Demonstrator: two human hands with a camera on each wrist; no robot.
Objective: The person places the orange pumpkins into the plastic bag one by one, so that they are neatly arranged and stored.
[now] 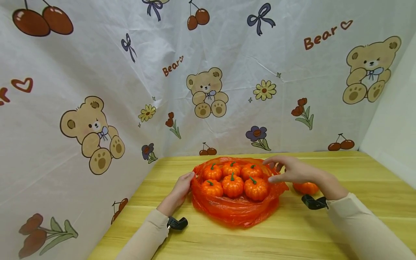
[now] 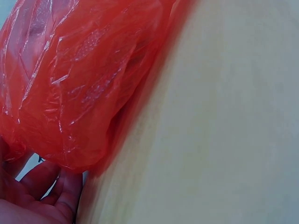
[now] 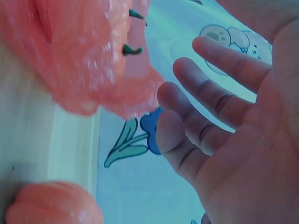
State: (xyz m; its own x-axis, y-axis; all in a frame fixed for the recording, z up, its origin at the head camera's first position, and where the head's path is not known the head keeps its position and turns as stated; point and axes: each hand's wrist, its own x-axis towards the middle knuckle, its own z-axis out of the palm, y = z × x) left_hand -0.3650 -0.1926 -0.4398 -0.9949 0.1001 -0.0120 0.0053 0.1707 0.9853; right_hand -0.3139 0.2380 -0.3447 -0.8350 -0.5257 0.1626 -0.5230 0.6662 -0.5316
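A thin red plastic bag [image 1: 234,213] sits on the table with its mouth spread wide. Several small orange pumpkins [image 1: 233,185] with green stems lie inside it in two rows. At the bag's left rim, my left hand [image 1: 182,186] pinches the plastic between thumb and fingers. My right hand [image 1: 292,170] hovers over the right rim, fingers spread and holding nothing; the right wrist view shows its fingers [image 3: 191,88] apart from the bag [image 3: 79,56]. Outside the bag, another pumpkin [image 1: 305,187] rests on the table, partly hidden behind the right wrist.
The wooden table [image 1: 260,242] runs back to a hanging white cloth [image 1: 227,133] printed with bears, flowers and cherries. A plain white wall [image 1: 390,126] borders the table on the right. Black wrist cameras are strapped to both wrists.
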